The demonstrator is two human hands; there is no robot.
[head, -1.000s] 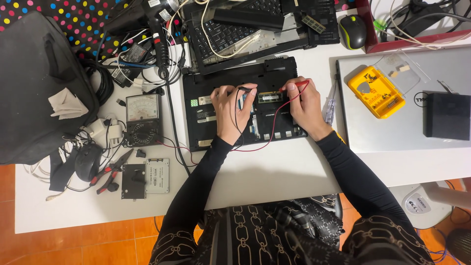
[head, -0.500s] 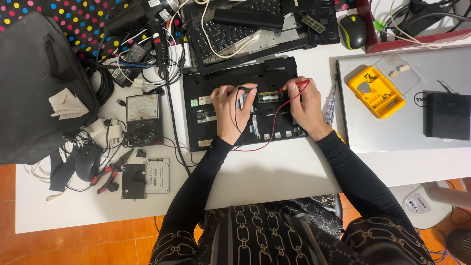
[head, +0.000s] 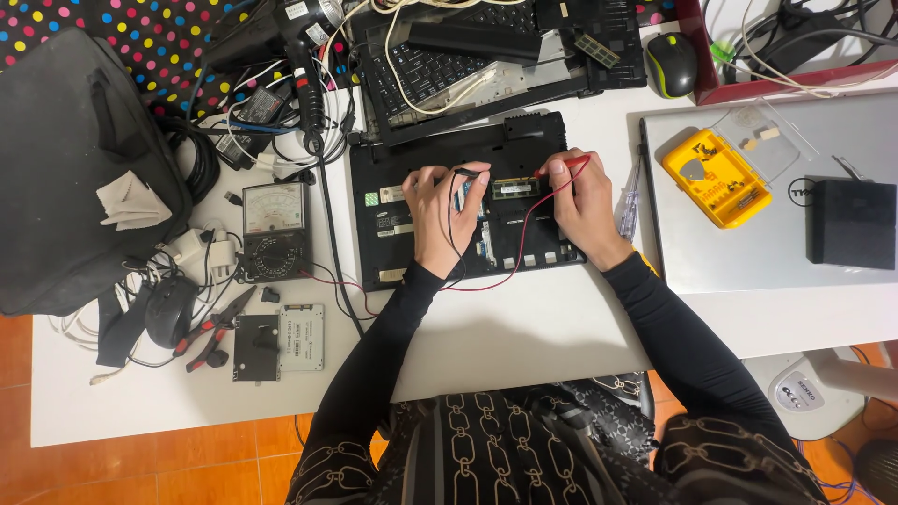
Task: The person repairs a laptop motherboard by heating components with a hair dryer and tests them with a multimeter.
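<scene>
Two hands rest on the opened black laptop base (head: 412, 234). The left hand (head: 444, 215) pinches a thin black test probe (head: 465, 174). The right hand (head: 582, 201) pinches a thin red test probe (head: 564, 167), both tips at the green memory module (head: 516, 188).

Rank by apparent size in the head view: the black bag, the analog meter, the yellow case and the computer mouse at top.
1. black bag
2. yellow case
3. analog meter, close to the case, so unsure
4. computer mouse

One camera sits on the person's head. It looks straight down at the white counter (head: 524, 327) from quite high, with both arms reaching forward.
</scene>
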